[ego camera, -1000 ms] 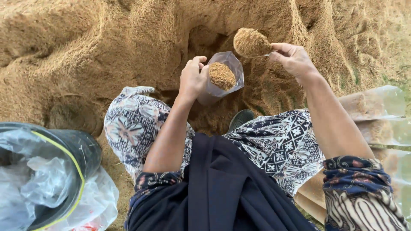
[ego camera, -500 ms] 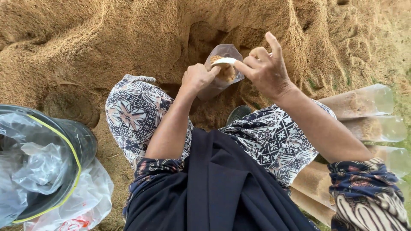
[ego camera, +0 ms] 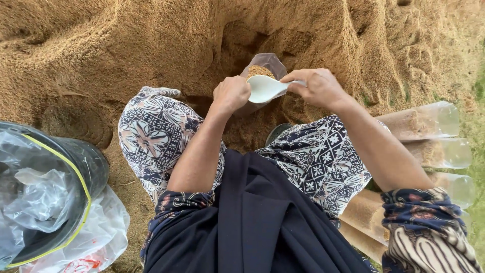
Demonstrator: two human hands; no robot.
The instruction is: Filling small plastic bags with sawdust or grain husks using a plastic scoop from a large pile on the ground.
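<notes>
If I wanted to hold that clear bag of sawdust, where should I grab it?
Grab the clear bag by its open rim, coming from the near left, as the left hand does. It is soft plastic, standing upright and nearly full, so pinching the rim probably keeps the mouth open. The right hand holds the white scoop over it.

Support surface is a sawdust heap (ego camera: pixel 126 45), tan, loose, ridged, with a scooped hollow at top centre. Taking that hollow as reference: a black bucket (ego camera: pixel 93 172) lined with clear plastic sits on the sawdust well down-left of it, crumpled plastic bags (ego camera: pixel 96 242) just below the bucket. Filled clear bags (ego camera: pixel 424 121) of the same material lie stacked on their sides down-right of the hollow, near the grass edge (ego camera: pixel 477 91).
</notes>
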